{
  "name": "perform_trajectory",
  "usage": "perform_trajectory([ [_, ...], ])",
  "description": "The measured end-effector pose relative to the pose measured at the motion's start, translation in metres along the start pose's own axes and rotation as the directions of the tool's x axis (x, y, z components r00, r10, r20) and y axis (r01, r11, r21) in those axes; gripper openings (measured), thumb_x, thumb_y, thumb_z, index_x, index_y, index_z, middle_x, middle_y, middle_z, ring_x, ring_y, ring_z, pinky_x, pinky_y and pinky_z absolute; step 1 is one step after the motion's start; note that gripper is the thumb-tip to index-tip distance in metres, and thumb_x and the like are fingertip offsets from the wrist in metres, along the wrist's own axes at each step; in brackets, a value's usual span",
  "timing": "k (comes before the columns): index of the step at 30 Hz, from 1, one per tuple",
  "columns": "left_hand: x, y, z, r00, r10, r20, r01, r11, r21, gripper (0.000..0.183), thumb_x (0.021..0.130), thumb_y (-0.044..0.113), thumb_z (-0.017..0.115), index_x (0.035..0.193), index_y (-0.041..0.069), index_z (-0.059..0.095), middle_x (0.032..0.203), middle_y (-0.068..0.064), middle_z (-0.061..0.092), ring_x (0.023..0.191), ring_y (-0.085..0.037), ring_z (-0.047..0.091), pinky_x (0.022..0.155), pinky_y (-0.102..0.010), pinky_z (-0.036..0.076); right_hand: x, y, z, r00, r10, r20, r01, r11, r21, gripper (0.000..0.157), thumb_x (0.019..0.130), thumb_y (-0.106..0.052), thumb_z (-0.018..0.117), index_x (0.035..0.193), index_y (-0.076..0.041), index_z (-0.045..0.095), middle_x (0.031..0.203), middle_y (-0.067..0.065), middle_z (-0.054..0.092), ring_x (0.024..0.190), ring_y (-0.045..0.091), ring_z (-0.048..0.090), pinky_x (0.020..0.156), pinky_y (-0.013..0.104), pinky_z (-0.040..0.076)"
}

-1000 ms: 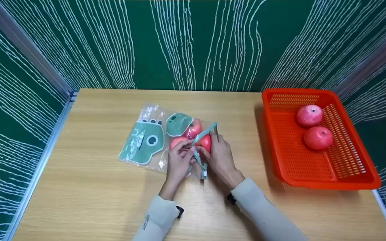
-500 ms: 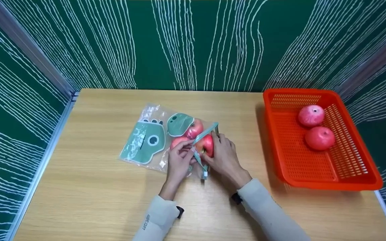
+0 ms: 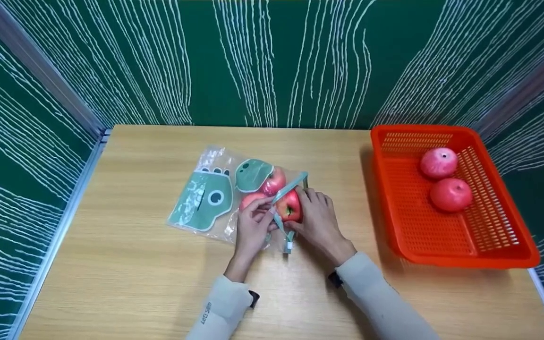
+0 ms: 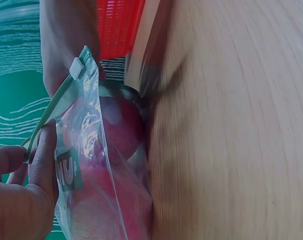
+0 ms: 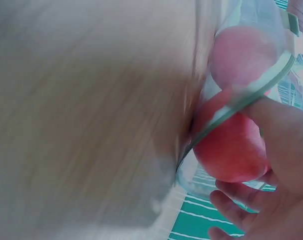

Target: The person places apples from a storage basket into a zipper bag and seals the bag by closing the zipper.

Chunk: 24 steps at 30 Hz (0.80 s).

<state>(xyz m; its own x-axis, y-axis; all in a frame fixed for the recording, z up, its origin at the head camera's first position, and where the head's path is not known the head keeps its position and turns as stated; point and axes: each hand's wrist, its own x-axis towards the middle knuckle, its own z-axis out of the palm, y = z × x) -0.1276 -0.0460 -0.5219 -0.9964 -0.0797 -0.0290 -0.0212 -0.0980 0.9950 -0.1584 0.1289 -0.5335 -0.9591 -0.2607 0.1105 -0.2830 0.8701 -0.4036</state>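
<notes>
A clear slider-zip bag with green cartoon prints lies on the table, its mouth towards the right. My left hand pinches the green zip edge between thumb and fingers. Inside the bag are two apples, one at the back and one partly hidden by the left hand. A third apple sits at the mouth, stem end showing. My right hand holds this apple, its thumb reaching over the zip strip and its fingers at the far side. The white slider is at one end of the zip.
An orange-red plastic basket stands at the right of the wooden table, with two pinkish-red round fruits in it. Green walls with white wavy lines enclose the back and sides.
The right hand has shifted slightly right and its thumb lower. The apple at the mouth has turned, so its stem end now shows. The left hand keeps its pinch in place.
</notes>
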Motion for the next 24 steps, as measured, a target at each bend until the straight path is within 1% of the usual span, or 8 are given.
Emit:
perform_trajectory([
  [5,-0.001,0.000,0.001,1.000,-0.002,0.000,0.002,1.000,-0.009,0.027,0.098,-0.007,0.065,0.125,-0.009,0.068,0.107,-0.015,0.063,0.077,-0.015,0.067,0.060,-0.024,0.063,0.000,-0.003,0.005,0.995,-0.048,-0.092,0.046,0.999,-0.029,0.089,0.078,-0.038,0.096,0.145,0.003,0.054,0.132,0.021,0.065,0.121,0.041,0.060,0.113,0.059,0.046],
  [8,-0.001,0.002,0.003,1.000,-0.011,0.003,0.011,1.000,-0.012,0.029,0.099,-0.007,0.065,0.128,-0.009,0.068,0.108,-0.017,0.063,0.077,-0.014,0.068,0.061,-0.026,0.064,0.000,-0.007,0.009,0.992,-0.052,-0.112,0.049,0.998,-0.029,0.086,0.079,-0.042,0.094,0.142,0.003,0.057,0.130,0.021,0.067,0.119,0.042,0.061,0.112,0.059,0.047],
  [11,-0.002,0.005,0.004,0.999,-0.042,0.000,0.042,0.999,-0.008,0.030,0.100,-0.006,0.065,0.129,-0.006,0.069,0.110,-0.017,0.065,0.077,-0.014,0.070,0.064,-0.025,0.065,0.003,-0.011,0.011,0.995,-0.040,-0.095,0.037,0.999,-0.025,0.086,0.080,-0.046,0.093,0.143,0.001,0.058,0.133,0.020,0.066,0.121,0.042,0.060,0.114,0.060,0.047],
  [13,-0.002,0.005,0.004,0.999,-0.054,-0.003,0.054,0.999,-0.002,0.030,0.100,-0.004,0.065,0.130,-0.005,0.069,0.110,-0.016,0.065,0.077,-0.014,0.071,0.065,-0.025,0.065,0.004,-0.014,0.011,0.998,-0.026,-0.065,0.025,0.999,-0.025,0.087,0.081,-0.046,0.092,0.145,0.001,0.056,0.136,0.020,0.065,0.124,0.042,0.060,0.115,0.060,0.046],
  [16,-0.002,0.005,0.003,0.999,-0.051,-0.004,0.051,0.999,-0.001,0.029,0.100,-0.004,0.065,0.129,-0.005,0.069,0.110,-0.016,0.066,0.077,-0.013,0.071,0.066,-0.026,0.066,0.005,-0.015,0.009,1.000,-0.006,-0.014,0.006,1.000,-0.012,0.090,0.083,-0.048,0.090,0.149,0.000,0.052,0.141,0.020,0.063,0.129,0.042,0.059,0.118,0.060,0.044],
  [20,-0.003,0.004,0.003,0.999,-0.034,0.000,0.034,0.999,-0.011,0.030,0.100,-0.006,0.064,0.129,-0.008,0.068,0.109,-0.017,0.065,0.077,-0.013,0.071,0.066,-0.028,0.067,0.003,-0.013,0.004,1.000,-0.007,0.022,0.007,1.000,0.010,0.092,0.084,-0.052,0.087,0.152,-0.002,0.050,0.144,0.019,0.061,0.130,0.042,0.058,0.120,0.060,0.041],
  [24,-0.002,0.003,0.003,1.000,-0.031,0.002,0.031,1.000,-0.003,0.030,0.100,-0.006,0.064,0.130,-0.008,0.067,0.109,-0.017,0.065,0.077,-0.014,0.071,0.066,-0.029,0.067,-0.001,-0.011,0.000,0.999,-0.013,0.048,0.012,1.000,0.016,0.089,0.086,-0.047,0.088,0.152,-0.002,0.049,0.148,0.019,0.058,0.131,0.041,0.057,0.121,0.060,0.040],
])
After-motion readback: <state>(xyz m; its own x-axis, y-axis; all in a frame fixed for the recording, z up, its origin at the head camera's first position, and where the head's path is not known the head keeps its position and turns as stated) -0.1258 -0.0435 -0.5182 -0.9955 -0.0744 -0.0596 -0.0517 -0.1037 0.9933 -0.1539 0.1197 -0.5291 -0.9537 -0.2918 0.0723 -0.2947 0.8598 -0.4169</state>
